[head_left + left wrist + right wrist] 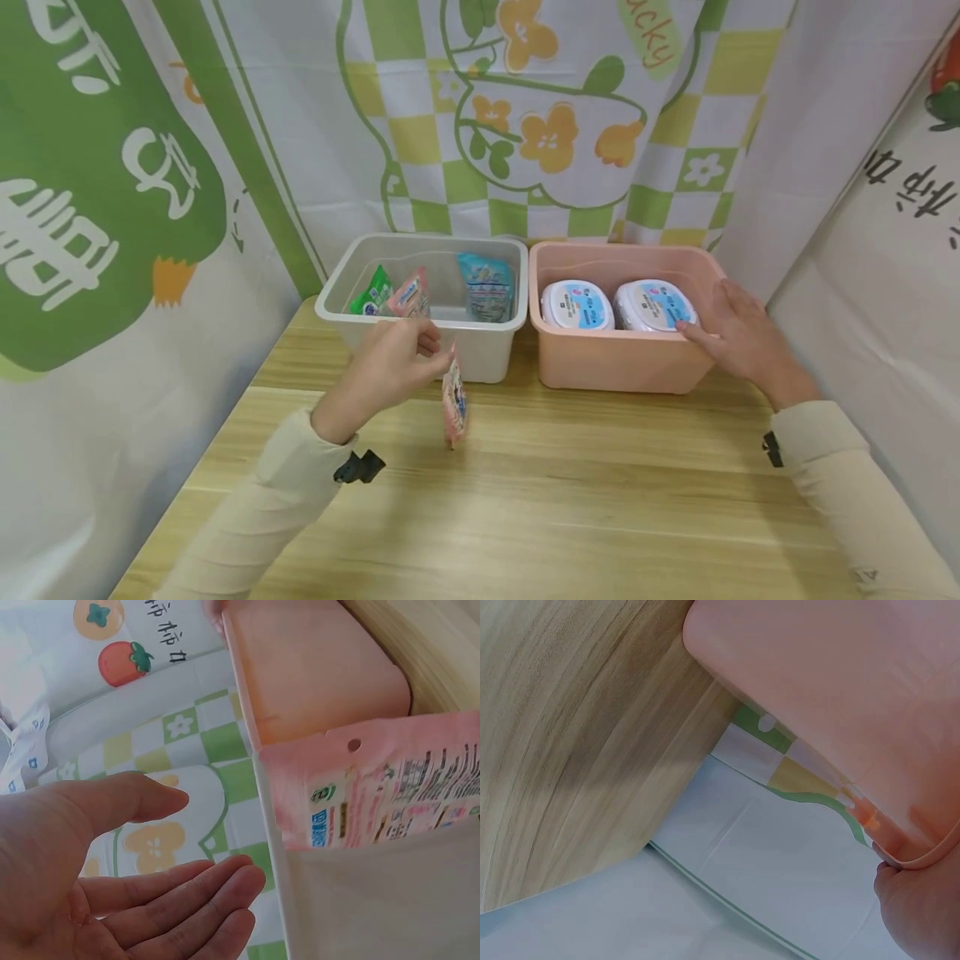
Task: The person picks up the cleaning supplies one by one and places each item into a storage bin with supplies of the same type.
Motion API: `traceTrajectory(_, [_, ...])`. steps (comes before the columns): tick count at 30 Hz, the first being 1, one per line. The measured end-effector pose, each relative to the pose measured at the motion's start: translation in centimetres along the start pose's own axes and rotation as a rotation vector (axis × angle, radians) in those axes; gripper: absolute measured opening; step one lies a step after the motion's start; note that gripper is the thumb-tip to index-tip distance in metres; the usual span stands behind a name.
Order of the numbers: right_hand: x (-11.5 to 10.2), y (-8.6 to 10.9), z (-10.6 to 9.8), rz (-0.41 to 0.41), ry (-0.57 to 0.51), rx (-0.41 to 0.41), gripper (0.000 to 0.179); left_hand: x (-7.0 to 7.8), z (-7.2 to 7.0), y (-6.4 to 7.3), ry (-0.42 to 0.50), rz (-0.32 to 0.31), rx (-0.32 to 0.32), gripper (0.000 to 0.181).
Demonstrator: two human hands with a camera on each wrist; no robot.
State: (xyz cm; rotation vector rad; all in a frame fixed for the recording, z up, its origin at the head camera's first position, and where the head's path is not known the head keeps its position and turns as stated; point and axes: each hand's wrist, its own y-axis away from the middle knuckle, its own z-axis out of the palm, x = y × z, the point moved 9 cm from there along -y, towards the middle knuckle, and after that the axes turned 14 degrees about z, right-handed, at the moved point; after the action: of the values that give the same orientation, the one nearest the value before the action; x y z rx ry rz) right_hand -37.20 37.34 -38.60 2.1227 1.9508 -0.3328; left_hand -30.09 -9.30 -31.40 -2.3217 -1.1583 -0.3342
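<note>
My left hand (pixel 390 362) is in front of the light grey bin (pixel 420 234), its thumb and fingers spread apart in the left wrist view. Just off the thumb, a pink flat packet (pixel 454 404) stands upright in the air. In the left wrist view this packet (pixel 375 787) has a hang hole and shows no finger on it. My right hand (pixel 750 337) grips the right rim of the pink bin (pixel 622 362), with the thumb reaching over the inside. Two white tubs with blue labels (pixel 577 305) sit in that bin.
Inside the light grey bin lie a green packet (pixel 373 293), another pink packet (pixel 410 295) and a blue packet (pixel 487 287). Both bins stand side by side at the back of the wooden table (pixel 570 492), against a printed curtain (pixel 555 192).
</note>
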Motion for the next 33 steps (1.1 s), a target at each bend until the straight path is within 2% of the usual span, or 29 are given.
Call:
traceTrajectory(7, [-0.1,-0.1,0.0,-0.006,-0.011,0.001,0.105,0.4,0.7,0.6,-0.002,0.029,0.035,0.025])
traceTrajectory(15, [-0.4,0.0,-0.1,-0.032,0.002,0.023,0.106,-0.2,2.3,1.4,-0.014,0.001,0.023,0.021])
traceTrajectory(22, [-0.7,0.2,-0.2,-0.056,0.020,0.037,0.105,-0.2,3.4,2.0,-0.050,0.015,0.035,0.022])
traceTrajectory(33, [-1.0,0.2,-0.7,-0.085,0.016,0.084,0.103,-1.2,5.6,2.7,-0.026,-0.047,0.028,0.010])
